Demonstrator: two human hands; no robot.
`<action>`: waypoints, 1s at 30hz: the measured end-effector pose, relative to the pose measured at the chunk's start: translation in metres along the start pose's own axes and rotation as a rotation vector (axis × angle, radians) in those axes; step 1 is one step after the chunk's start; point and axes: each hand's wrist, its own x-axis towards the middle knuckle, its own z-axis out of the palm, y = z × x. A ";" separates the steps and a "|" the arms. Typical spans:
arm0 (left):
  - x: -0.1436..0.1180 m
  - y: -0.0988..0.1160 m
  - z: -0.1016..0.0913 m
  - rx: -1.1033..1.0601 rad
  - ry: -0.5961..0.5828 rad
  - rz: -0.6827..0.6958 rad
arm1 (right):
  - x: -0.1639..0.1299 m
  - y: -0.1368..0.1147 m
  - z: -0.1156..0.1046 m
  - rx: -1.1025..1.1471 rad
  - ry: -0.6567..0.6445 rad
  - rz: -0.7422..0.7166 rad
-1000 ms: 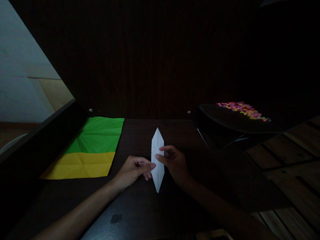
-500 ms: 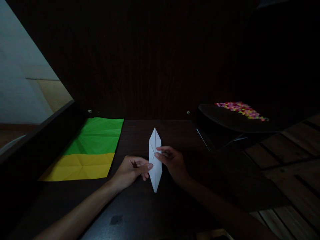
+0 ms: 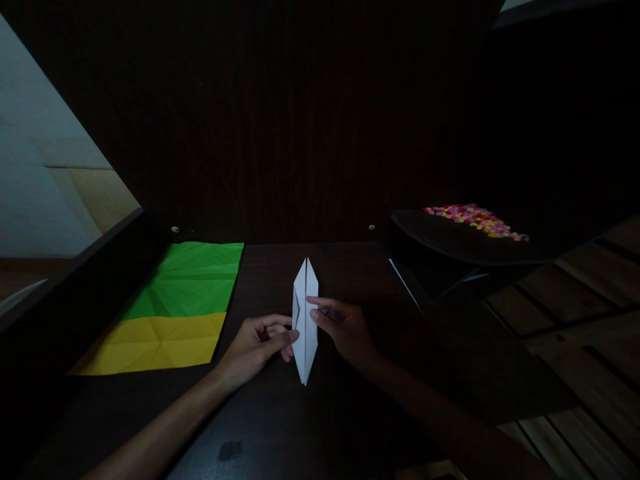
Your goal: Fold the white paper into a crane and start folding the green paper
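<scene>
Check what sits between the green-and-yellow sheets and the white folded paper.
Head view: mostly bare dark tabletop. Lower down, the left hand reaches in, pinching the white folded paper beside the green sheet and yellow sheet.

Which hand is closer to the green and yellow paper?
Left. The left hand is on the side of the white folded paper facing the green and yellow paper, with bare table between them. The right hand is on the white paper's far side.

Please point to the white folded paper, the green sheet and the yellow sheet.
white folded paper (image 3: pixel 306 293), head view, on its upper half above the fingers.
green sheet (image 3: pixel 193 280), head view, on its creased middle.
yellow sheet (image 3: pixel 160 340), head view, on its middle.
</scene>
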 end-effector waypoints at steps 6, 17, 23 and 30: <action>0.000 0.005 0.000 0.084 -0.005 0.054 | -0.005 -0.002 0.003 -0.007 -0.091 0.036; -0.003 0.000 -0.004 0.028 -0.027 0.035 | -0.009 -0.009 0.007 0.020 -0.145 0.059; -0.005 0.000 -0.008 0.005 -0.017 0.014 | -0.007 -0.016 0.011 0.085 -0.094 0.132; -0.004 0.001 -0.008 0.028 0.006 0.027 | 0.002 -0.016 0.011 0.052 -0.111 0.159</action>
